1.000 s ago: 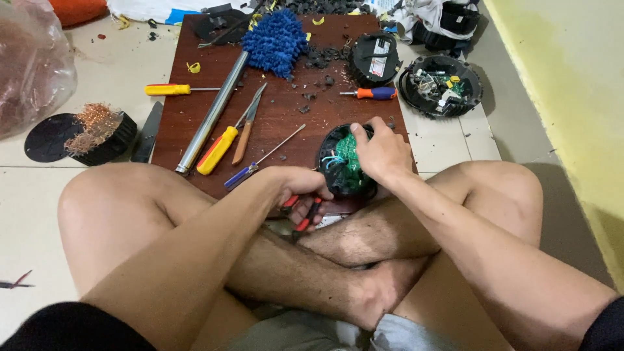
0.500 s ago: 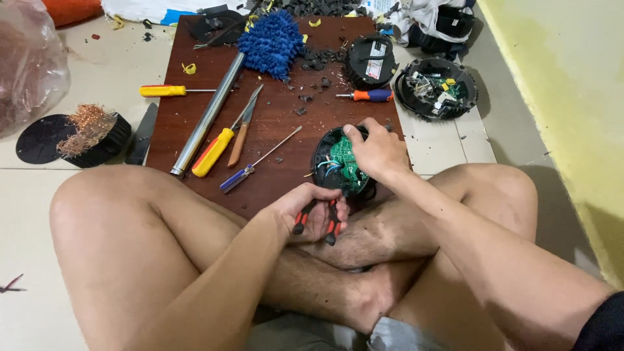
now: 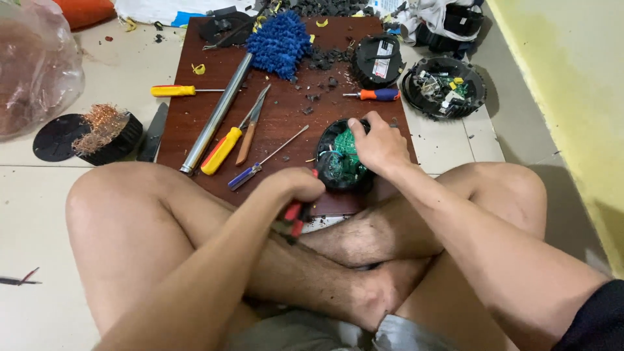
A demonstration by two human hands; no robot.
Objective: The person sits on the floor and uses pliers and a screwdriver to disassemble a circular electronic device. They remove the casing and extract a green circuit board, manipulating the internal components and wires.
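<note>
I sit cross-legged at a brown wooden board [image 3: 286, 117]. My right hand [image 3: 377, 144] grips a round black device [image 3: 341, 162] with a green circuit board showing inside, resting at the board's near edge. My left hand [image 3: 296, 185] is closed around red-handled pliers [image 3: 294, 218], whose handles stick out below my fist, just left of the device. The pliers' jaws are hidden by my hand.
On the board lie a metal tube [image 3: 218, 114], a yellow-handled tool [image 3: 224, 146], a blue-handled screwdriver [image 3: 260, 166], an orange-handled screwdriver [image 3: 377, 95] and a blue fluffy cloth [image 3: 279, 42]. Two opened black round casings [image 3: 444, 88] sit at the back right. A copper-wire cup [image 3: 107, 130] stands left.
My left hand with the pliers has moved up from beside my shin toward the device's left edge. My right hand keeps its hold on the device.
</note>
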